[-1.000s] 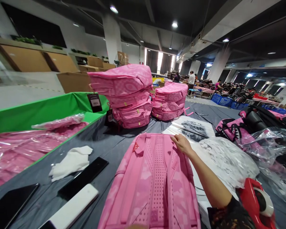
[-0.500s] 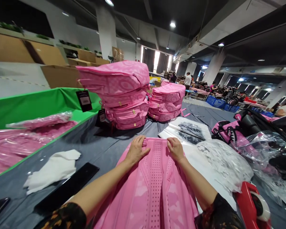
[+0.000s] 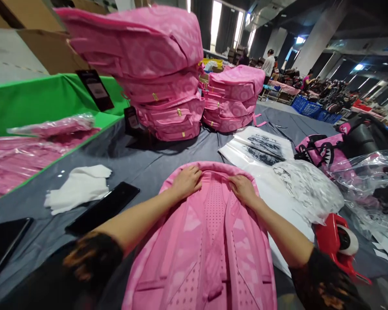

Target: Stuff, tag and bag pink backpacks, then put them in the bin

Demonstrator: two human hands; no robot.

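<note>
A pink backpack [image 3: 184, 232] lies in front of me with its padded shoulder straps and dotted back panel facing up. Near its top edge, my left hand [image 3: 188, 181] grips the fabric left of centre with bent fingers. My right hand [image 3: 243, 189] holds the same edge on the right, its fingertips curled into the fabric. The rounded rim of the backpack rises beyond both hands. Just past it stand a tall stack of pink backpacks [image 3: 168, 82] and a lower pink stack [image 3: 234, 97].
At left are a green-lined bin [image 3: 26, 97] of bagged pink goods, a white cloth [image 3: 80, 187] and a black phone [image 3: 106, 206]. On the right lie printed plastic bags [image 3: 261, 144], a crumpled clear bag [image 3: 313, 189] and a red tape dispenser [image 3: 333, 241]. People work far back.
My view has tilted down and closer. The backpack's top rim now shows beyond my hands, which have moved from its upper edge onto the fabric just inside that rim.
</note>
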